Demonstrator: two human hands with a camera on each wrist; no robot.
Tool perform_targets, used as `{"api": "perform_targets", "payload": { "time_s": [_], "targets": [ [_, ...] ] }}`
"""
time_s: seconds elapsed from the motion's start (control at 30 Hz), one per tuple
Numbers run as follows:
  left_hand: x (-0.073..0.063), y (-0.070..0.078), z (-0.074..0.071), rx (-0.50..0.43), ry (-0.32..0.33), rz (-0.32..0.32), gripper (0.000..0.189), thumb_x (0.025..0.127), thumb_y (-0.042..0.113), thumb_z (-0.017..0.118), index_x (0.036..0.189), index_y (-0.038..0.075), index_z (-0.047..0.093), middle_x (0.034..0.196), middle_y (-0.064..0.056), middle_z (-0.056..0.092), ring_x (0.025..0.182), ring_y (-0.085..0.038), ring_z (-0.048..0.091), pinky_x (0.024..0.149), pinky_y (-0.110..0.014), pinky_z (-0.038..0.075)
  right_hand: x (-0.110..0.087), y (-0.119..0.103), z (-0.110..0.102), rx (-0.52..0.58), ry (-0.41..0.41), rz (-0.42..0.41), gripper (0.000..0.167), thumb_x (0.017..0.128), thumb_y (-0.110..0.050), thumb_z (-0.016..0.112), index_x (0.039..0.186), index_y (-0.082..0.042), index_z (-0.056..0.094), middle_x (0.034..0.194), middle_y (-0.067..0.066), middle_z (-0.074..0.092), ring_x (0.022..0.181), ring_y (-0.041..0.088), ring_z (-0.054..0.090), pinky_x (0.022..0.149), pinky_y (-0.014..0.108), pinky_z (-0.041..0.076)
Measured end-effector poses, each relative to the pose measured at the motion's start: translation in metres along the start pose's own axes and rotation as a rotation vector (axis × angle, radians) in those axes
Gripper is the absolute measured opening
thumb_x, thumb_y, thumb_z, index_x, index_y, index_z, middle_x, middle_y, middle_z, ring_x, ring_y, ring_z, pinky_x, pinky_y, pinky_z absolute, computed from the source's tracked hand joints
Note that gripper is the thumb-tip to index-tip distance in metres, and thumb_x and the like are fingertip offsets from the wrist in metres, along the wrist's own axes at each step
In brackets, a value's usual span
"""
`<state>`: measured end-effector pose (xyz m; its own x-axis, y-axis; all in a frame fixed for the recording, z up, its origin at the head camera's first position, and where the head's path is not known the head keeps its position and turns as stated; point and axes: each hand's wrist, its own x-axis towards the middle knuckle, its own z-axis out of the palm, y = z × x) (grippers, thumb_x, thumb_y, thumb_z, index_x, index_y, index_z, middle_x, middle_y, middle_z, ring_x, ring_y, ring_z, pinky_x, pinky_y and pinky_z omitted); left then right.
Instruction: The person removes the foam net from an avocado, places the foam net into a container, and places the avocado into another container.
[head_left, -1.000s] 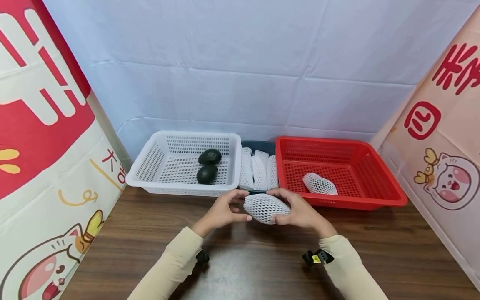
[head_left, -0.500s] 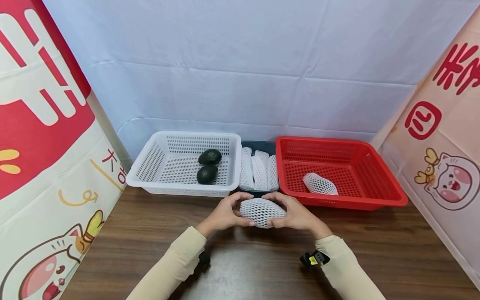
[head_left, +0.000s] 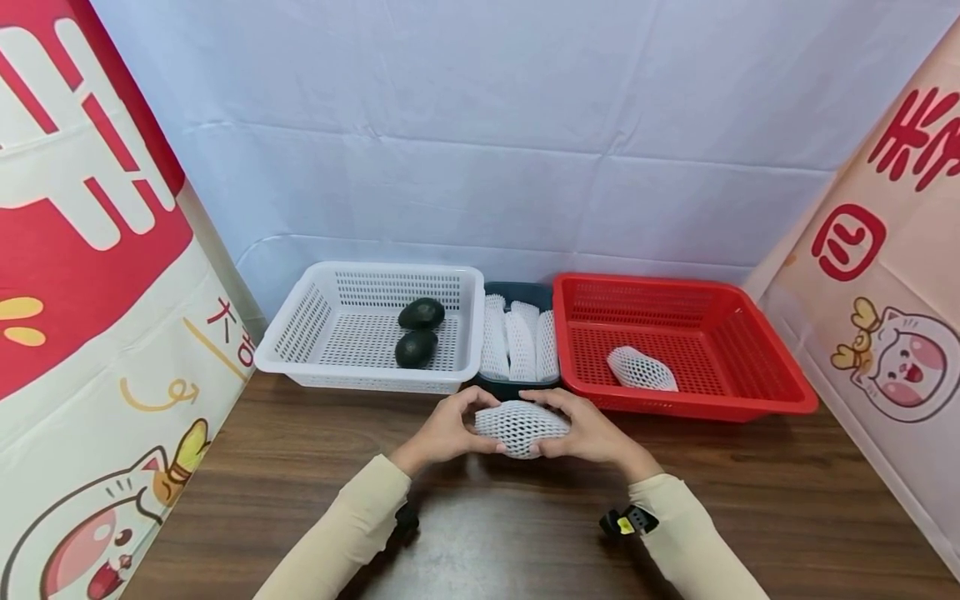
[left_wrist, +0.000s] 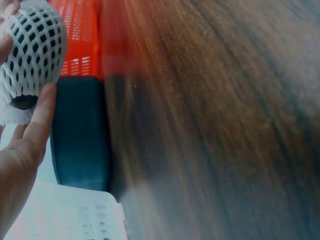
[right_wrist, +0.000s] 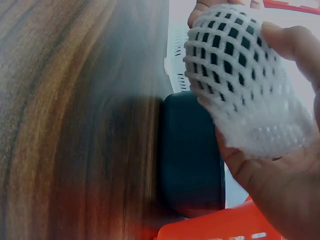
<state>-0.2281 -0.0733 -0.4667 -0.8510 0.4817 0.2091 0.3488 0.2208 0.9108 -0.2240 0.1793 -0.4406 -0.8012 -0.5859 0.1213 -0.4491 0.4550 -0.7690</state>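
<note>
Between the two hands, above the table's near side, is an avocado in a white foam net (head_left: 521,428). The left hand (head_left: 448,432) pinches its left end between thumb and fingers. At the other end the right hand (head_left: 592,429) grips the netted fruit, thumb toward the body and fingers on the far side. Dark skin shows through the mesh in the right wrist view, where the net's loose end (right_wrist: 275,130) lies against the right palm. In the left wrist view a bit of bare dark avocado (left_wrist: 24,102) peeks out at the net's edge near the left thumb.
A white basket (head_left: 367,379) with two bare avocados (head_left: 416,348) stands at left. In the middle, a dark teal bin (head_left: 525,290) holds several white foam nets (head_left: 521,346). The red basket (head_left: 720,404) at right contains one netted avocado (head_left: 641,368).
Both hands have moved slightly left and toward the body with the netted avocado. The left hand, earlier loosely beside it, now has thumb and fingers on its left end.
</note>
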Motion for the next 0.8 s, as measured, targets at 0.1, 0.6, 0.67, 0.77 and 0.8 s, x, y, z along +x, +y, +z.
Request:
{"api": "perform_targets", "payload": {
  "time_s": [0.1, 0.6, 0.67, 0.77, 0.8],
  "targets": [
    [-0.002, -0.001, 0.0, 0.029, 0.007, -0.004, 0.048, 0.064, 0.014, 0.087, 0.103, 0.013, 0.059, 0.098, 0.001, 0.062, 0.082, -0.013, 0.059, 0.065, -0.029, 0.051, 0.001, -0.001, 0.002, 0.003, -0.015, 0.05, 0.069, 0.071, -0.031, 0.08, 0.131, -0.011, 0.051, 0.118, -0.001, 0.054, 0.098, 0.018, 0.05, 0.081, 0.037, 0.045],
    [-0.001, -0.011, -0.001, 0.202, -0.007, -0.034, 0.041, 0.062, 0.018, 0.088, 0.091, 0.015, 0.06, 0.092, 0.008, 0.062, 0.081, -0.011, 0.059, 0.069, -0.026, 0.048, 0.004, 0.001, 0.008, -0.131, -0.059, 0.029, 0.06, 0.073, -0.023, 0.078, 0.126, -0.007, 0.055, 0.115, 0.003, 0.057, 0.095, 0.017, 0.052, 0.081, 0.037, 0.045],
    [-0.001, -0.012, -0.001, 0.211, -0.014, -0.041, 0.04, 0.061, 0.018, 0.088, 0.091, 0.015, 0.06, 0.092, 0.008, 0.062, 0.082, -0.011, 0.059, 0.07, -0.027, 0.048, 0.004, 0.002, 0.008, -0.124, -0.071, 0.033, 0.058, 0.074, -0.022, 0.077, 0.125, -0.007, 0.055, 0.115, 0.003, 0.057, 0.094, 0.017, 0.053, 0.081, 0.036, 0.046],
    [-0.002, -0.013, -0.001, 0.226, -0.023, -0.051, 0.04, 0.061, 0.019, 0.087, 0.09, 0.016, 0.06, 0.093, 0.008, 0.062, 0.084, -0.013, 0.059, 0.073, -0.028, 0.047, 0.003, 0.003, 0.009, -0.115, -0.082, 0.041, 0.056, 0.075, -0.022, 0.077, 0.125, -0.007, 0.056, 0.114, 0.002, 0.058, 0.095, 0.017, 0.053, 0.082, 0.037, 0.045],
    [-0.002, -0.013, -0.001, 0.227, -0.026, -0.052, 0.04, 0.061, 0.019, 0.087, 0.09, 0.016, 0.06, 0.093, 0.008, 0.062, 0.085, -0.014, 0.059, 0.074, -0.028, 0.047, 0.003, 0.003, 0.009, -0.112, -0.085, 0.044, 0.055, 0.075, -0.022, 0.077, 0.125, -0.008, 0.056, 0.115, 0.002, 0.058, 0.095, 0.017, 0.053, 0.083, 0.038, 0.045]
  ]
}}
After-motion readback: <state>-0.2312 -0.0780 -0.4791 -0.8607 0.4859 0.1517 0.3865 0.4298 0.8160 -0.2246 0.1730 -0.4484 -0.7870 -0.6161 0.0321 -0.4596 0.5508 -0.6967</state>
